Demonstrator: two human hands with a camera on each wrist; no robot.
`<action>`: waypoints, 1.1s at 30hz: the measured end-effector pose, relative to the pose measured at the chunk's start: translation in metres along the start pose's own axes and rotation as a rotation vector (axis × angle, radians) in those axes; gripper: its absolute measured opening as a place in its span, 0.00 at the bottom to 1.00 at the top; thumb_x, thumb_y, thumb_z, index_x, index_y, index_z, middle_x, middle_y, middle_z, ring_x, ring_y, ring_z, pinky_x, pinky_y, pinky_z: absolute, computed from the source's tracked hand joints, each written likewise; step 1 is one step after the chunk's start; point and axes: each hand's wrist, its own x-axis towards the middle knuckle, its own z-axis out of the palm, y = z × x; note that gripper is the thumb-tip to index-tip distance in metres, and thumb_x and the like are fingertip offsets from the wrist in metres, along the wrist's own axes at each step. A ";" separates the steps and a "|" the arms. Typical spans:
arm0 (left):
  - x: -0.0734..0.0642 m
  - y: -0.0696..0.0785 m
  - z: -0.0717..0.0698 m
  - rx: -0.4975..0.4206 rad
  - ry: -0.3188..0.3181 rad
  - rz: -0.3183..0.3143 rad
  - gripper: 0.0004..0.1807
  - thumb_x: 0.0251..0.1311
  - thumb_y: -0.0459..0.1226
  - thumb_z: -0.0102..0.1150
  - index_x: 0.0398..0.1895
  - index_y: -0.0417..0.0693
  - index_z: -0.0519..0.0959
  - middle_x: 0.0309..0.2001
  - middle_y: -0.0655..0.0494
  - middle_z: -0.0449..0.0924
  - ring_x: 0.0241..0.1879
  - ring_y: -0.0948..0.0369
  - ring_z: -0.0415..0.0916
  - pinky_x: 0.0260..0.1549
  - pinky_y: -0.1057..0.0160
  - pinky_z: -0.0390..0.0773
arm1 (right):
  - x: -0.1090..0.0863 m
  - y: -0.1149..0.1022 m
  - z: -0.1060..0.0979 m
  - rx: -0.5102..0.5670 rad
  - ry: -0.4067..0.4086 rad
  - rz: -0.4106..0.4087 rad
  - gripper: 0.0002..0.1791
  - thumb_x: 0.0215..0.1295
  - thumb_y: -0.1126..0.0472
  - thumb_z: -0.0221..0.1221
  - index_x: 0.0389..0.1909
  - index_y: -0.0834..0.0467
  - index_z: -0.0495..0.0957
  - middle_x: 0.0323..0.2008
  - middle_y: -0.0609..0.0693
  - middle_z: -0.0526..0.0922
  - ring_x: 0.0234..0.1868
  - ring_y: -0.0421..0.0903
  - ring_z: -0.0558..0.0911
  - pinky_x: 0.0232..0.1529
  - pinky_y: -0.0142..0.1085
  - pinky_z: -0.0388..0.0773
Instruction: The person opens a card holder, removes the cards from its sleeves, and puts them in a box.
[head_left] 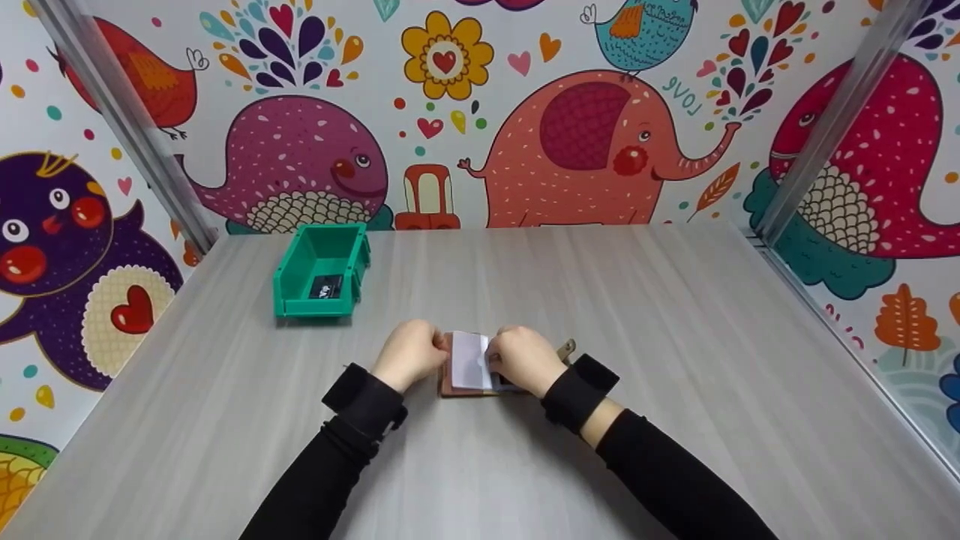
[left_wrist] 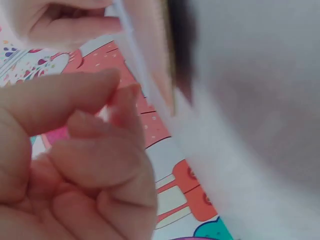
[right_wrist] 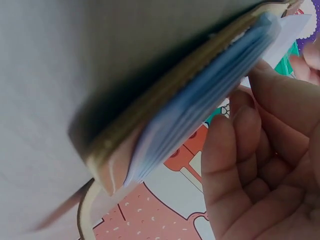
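A small brown card holder (head_left: 447, 388) lies opened on the table, its clear plastic sleeves (right_wrist: 200, 107) fanned in a stack. My right hand (head_left: 521, 360) is over its right half and pinches the edge of a whitish sleeve (head_left: 469, 361) between thumb and fingertips. At the holder's left edge is my left hand (head_left: 411, 351). Its fingers (left_wrist: 95, 145) are loosely bent, tips close beside the sleeve, with nothing visible between them. A strap (head_left: 567, 349) sticks out past the right hand. The right hand covers much of the holder's right half.
Toward the back left stands a green bin (head_left: 315, 307) with a black card (head_left: 326, 286) inside. Cartoon-printed walls (head_left: 442, 142) border the table (head_left: 637, 292) at the back and sides, with metal posts at the corners.
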 end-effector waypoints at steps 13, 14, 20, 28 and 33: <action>0.005 0.010 0.018 0.021 0.035 0.066 0.07 0.45 0.28 0.65 0.15 0.45 0.80 0.19 0.57 0.76 0.22 0.58 0.71 0.27 0.58 0.74 | 0.001 0.001 0.002 -0.019 0.002 0.000 0.05 0.49 0.66 0.73 0.24 0.59 0.85 0.23 0.50 0.78 0.27 0.48 0.79 0.31 0.42 0.77; 0.005 0.009 0.019 0.027 0.034 0.067 0.07 0.44 0.28 0.65 0.15 0.45 0.80 0.19 0.58 0.76 0.21 0.58 0.70 0.27 0.58 0.74 | 0.001 0.001 0.002 -0.018 0.001 0.002 0.05 0.49 0.66 0.73 0.24 0.59 0.86 0.24 0.50 0.79 0.27 0.48 0.79 0.31 0.42 0.77; 0.005 0.006 0.023 0.045 0.025 0.064 0.08 0.40 0.27 0.63 0.13 0.46 0.78 0.17 0.59 0.74 0.20 0.59 0.69 0.25 0.59 0.72 | 0.001 0.000 0.002 -0.022 0.001 0.004 0.05 0.48 0.66 0.73 0.24 0.59 0.85 0.24 0.51 0.79 0.26 0.48 0.79 0.29 0.42 0.76; 0.005 0.006 0.025 0.075 0.027 0.100 0.10 0.39 0.25 0.61 0.11 0.47 0.74 0.15 0.60 0.69 0.18 0.59 0.65 0.21 0.61 0.68 | 0.000 -0.001 0.002 -0.034 0.019 -0.012 0.04 0.48 0.66 0.73 0.24 0.58 0.86 0.23 0.51 0.79 0.24 0.47 0.78 0.26 0.41 0.75; 0.005 0.007 0.026 0.093 0.022 0.103 0.11 0.41 0.25 0.61 0.12 0.46 0.74 0.15 0.59 0.69 0.18 0.59 0.66 0.22 0.61 0.69 | 0.000 0.000 0.001 -0.031 0.015 -0.018 0.04 0.48 0.67 0.72 0.25 0.59 0.87 0.24 0.51 0.79 0.25 0.47 0.78 0.27 0.41 0.75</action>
